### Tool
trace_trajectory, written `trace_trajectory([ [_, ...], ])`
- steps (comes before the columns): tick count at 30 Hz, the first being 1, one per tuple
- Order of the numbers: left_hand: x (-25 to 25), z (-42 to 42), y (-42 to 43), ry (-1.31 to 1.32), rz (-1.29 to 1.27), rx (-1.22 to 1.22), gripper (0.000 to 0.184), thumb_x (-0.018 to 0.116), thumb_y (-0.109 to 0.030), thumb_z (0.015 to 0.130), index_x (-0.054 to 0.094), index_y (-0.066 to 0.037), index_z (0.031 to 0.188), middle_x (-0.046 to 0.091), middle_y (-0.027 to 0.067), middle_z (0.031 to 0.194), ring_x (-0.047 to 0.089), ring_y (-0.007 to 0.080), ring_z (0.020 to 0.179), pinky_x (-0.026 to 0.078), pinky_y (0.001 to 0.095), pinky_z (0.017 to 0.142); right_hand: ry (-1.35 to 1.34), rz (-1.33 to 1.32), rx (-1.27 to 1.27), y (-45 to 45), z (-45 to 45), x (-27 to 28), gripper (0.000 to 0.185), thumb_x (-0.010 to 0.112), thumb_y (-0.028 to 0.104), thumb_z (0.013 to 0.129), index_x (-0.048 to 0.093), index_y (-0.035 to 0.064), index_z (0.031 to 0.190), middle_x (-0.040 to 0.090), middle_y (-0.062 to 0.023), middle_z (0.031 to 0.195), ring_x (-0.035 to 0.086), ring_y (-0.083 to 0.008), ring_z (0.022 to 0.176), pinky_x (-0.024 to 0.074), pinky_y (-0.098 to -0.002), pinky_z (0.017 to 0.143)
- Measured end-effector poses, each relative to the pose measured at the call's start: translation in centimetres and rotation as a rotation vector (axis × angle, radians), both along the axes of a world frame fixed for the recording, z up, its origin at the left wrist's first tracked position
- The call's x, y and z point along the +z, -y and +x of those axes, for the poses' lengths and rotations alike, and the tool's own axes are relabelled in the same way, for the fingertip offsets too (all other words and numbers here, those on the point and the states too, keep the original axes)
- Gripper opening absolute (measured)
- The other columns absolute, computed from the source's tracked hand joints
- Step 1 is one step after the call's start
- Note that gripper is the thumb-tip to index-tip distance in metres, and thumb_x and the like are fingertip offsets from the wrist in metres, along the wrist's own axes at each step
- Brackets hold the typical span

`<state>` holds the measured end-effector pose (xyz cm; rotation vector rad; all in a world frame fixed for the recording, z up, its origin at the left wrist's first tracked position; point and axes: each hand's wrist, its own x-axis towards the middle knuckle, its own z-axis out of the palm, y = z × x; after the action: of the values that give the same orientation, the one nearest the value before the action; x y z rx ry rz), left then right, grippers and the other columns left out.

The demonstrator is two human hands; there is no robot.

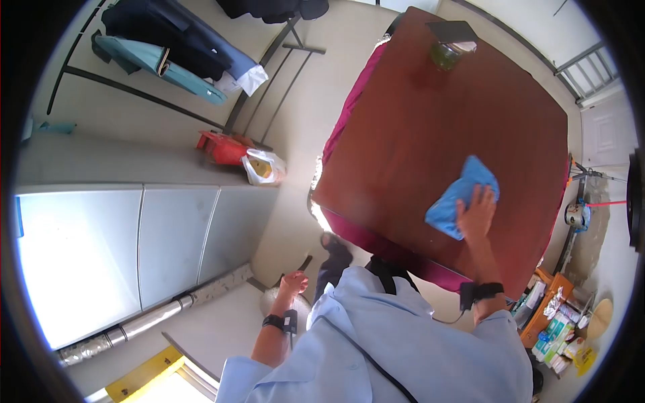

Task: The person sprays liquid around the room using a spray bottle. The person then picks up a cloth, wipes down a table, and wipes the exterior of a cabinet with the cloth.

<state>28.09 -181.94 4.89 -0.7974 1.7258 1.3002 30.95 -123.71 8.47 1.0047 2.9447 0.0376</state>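
Observation:
A blue cloth [451, 207] lies bunched on the brown table top [403, 134], towards its near right side. My right hand [477, 213] is pressed on the cloth and holds it against the wood, its fingers bent over the fabric. My left hand [293, 283] is off the table, low at my left side, with its fingers curled in and nothing visible in them. Each wrist wears a black strap with a small device. A glass jar with green contents [445, 56] stands at the far end of the table, beside a dark flat object [451, 31].
A dark red tablecloth [376, 238] hangs below the table's edge. Grey cabinets [178, 235] are on the left, with a red bag and a white plastic bag [263, 168] beside them. Clothes hang on a rack [161, 47]. Packages fill a wooden shelf [551, 309] at right.

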Motion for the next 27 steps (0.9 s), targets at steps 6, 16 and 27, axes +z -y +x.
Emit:
trace_trajectory([
  [6,-2.0,-8.0,5.0,0.046,0.04,-0.04,0.041,0.064,-0.027,0.091,0.056,0.0,0.121,0.068,0.0145,0.099,0.067,0.0228,0.08,0.055,0.034,0.072,0.022,0.024,-0.299,-0.6,-9.3,-2.0,0.062,0.04,0.042,0.099,0.036,0.002,0.146,0.026,-0.0227,0.155,0.019,-0.0424,0.144,0.0172,-0.0595,0.114],
  [16,-5.6,-30.4,6.1,0.082,0.11,-0.313,0.024,0.061,-0.014,0.088,0.06,-0.003,0.109,0.066,0.0069,0.085,0.061,0.0141,0.065,0.046,0.0233,0.052,-0.139,-0.135,0.159,23.3,-26.6,0.8,0.068,0.052,0.039,0.09,0.037,0.0012,0.145,0.026,-0.0244,0.153,0.021,-0.0439,0.143,0.0168,-0.0578,0.115],
  [27,-5.3,-45.8,1.2,0.011,0.094,-0.599,0.009,0.062,-0.013,0.086,0.065,-0.007,0.091,0.064,0.0033,0.076,0.061,0.0132,0.061,0.043,0.024,0.05,0.041,-0.249,0.012,27.9,-21.5,2.2,0.071,0.049,0.044,0.09,0.035,0.004,0.147,0.02,-0.0218,0.157,0.012,-0.04,0.147,0.0096,-0.053,0.119],
])
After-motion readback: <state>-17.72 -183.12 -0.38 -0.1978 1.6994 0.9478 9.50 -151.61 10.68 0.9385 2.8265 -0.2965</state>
